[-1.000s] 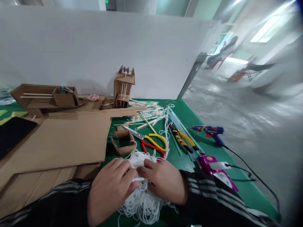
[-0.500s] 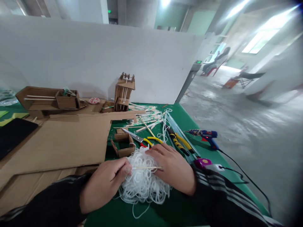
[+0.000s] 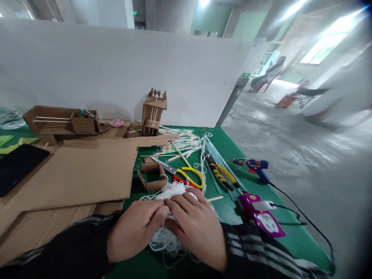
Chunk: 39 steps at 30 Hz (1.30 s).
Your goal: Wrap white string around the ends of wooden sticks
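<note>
Over a tangled heap of white string [image 3: 167, 238], my left hand [image 3: 136, 228] and my right hand [image 3: 196, 223] meet at their fingertips. Both are closed around a thin pale wooden stick [image 3: 215, 198]; one end sticks out to the right, while the rest is hidden under my fingers. Just beyond the heap lie scissors [image 3: 190, 176] with yellow and red handles. A small cardboard frame [image 3: 154, 182] stands left of the scissors.
A cardboard sheet [image 3: 87, 166] covers the left, with a black tablet-like slab [image 3: 20, 166] on it. Cardboard models [image 3: 152, 116] stand by the white partition. Pliers [image 3: 221, 176], a blue glue gun [image 3: 255, 166] and a purple power strip [image 3: 261, 215] with cords lie right.
My right hand has moved left and down to meet my left hand, which has shifted slightly right. The stick's end now shows beyond my right hand, and the scissors' handles are uncovered.
</note>
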{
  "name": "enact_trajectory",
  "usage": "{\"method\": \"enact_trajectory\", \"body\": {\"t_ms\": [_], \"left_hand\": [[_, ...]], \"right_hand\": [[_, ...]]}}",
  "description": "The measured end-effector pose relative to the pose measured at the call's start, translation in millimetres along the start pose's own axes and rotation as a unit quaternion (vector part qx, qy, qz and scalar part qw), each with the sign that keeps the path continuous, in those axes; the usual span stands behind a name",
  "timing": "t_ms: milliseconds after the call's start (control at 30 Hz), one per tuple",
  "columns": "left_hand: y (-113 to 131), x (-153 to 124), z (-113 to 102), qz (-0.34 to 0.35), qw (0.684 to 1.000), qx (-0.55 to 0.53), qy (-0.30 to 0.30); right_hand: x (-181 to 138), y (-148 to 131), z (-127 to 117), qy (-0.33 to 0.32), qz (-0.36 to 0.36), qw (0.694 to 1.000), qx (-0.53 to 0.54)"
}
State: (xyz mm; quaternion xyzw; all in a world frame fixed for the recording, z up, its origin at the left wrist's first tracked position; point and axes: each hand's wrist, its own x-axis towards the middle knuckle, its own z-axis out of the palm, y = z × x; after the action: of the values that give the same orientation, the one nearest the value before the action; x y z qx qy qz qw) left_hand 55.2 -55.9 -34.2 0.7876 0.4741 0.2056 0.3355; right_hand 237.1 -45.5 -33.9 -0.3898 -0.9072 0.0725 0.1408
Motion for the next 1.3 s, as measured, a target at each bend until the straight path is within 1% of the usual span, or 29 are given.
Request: {"method": "enact_trajectory", "body": {"t_ms": [100, 200, 300, 367, 433, 500, 567, 600, 667, 767, 833, 867, 900, 967, 1067, 1167, 1300], "left_hand": [[-0.6, 0.3, 0.7, -0.003, 0.999, 0.033, -0.029], [-0.4, -0.4, -0.7, -0.030, 0.993, 0.111, -0.030], [1.8, -4.0, -6.0, -0.061, 0.989, 0.136, -0.018], [3.4, -7.9, -10.5, -0.077, 0.990, 0.115, -0.017], [3.5, -11.9, -13.8, -0.085, 0.991, 0.098, -0.022], [1.9, -14.8, -14.4, -0.083, 0.992, 0.093, -0.030], [-0.5, -15.8, -12.5, -0.078, 0.992, 0.092, -0.039], [-1.6, -15.6, -11.0, -0.075, 0.992, 0.092, -0.042], [-3.1, -14.1, -8.0, -0.069, 0.993, 0.087, -0.043], [-3.5, -11.6, -5.3, -0.069, 0.995, 0.069, -0.029], [-3.5, -10.6, -4.7, -0.072, 0.995, 0.062, -0.017], [-3.9, -10.3, -4.5, -0.074, 0.995, 0.063, -0.012], [-4.4, -10.3, -4.2, -0.076, 0.995, 0.065, -0.009], [-6.4, -10.3, -3.3, -0.076, 0.995, 0.068, -0.004], [-10.2, -9.7, -1.8, -0.070, 0.995, 0.067, -0.004], [-13.0, -7.5, -1.2, -0.075, 0.995, 0.072, -0.008], [-14.2, -5.0, -1.7, -0.083, 0.993, 0.080, -0.008]], "right_hand": [[3.5, 6.2, 3.6, -0.050, -0.009, 0.998, -0.044], [3.6, 9.6, -1.0, -0.076, -0.005, 0.995, -0.069], [2.5, 14.8, -12.6, -0.063, 0.014, 0.994, -0.083], [2.7, 22.4, -28.3, -0.027, 0.020, 0.995, -0.091], [6.2, 33.7, -53.6, 0.035, 0.022, 0.994, -0.104], [15.6, 47.5, -88.4, 0.104, 0.010, 0.985, -0.137], [32.8, 62.9, -128.9, 0.188, 0.018, 0.962, -0.199], [44.3, 71.3, -149.5, 0.208, 0.027, 0.951, -0.228], [72.3, 90.1, -187.6, 0.260, 0.065, 0.916, -0.298], [121.0, 123.5, -229.3, 0.295, 0.120, 0.874, -0.366], [152.3, 146.6, -244.9, 0.296, 0.147, 0.864, -0.380], [166.2, 157.2, -249.2, 0.302, 0.149, 0.862, -0.378], [178.6, 166.8, -251.2, 0.306, 0.158, 0.862, -0.371], [198.1, 182.2, -248.6, 0.308, 0.163, 0.872, -0.343], [216.0, 197.8, -228.1, 0.291, 0.190, 0.882, -0.320], [226.1, 209.1, -188.6, 0.234, 0.186, 0.905, -0.303], [235.0, 225.0, -120.6, 0.146, 0.194, 0.930, -0.276]]}}
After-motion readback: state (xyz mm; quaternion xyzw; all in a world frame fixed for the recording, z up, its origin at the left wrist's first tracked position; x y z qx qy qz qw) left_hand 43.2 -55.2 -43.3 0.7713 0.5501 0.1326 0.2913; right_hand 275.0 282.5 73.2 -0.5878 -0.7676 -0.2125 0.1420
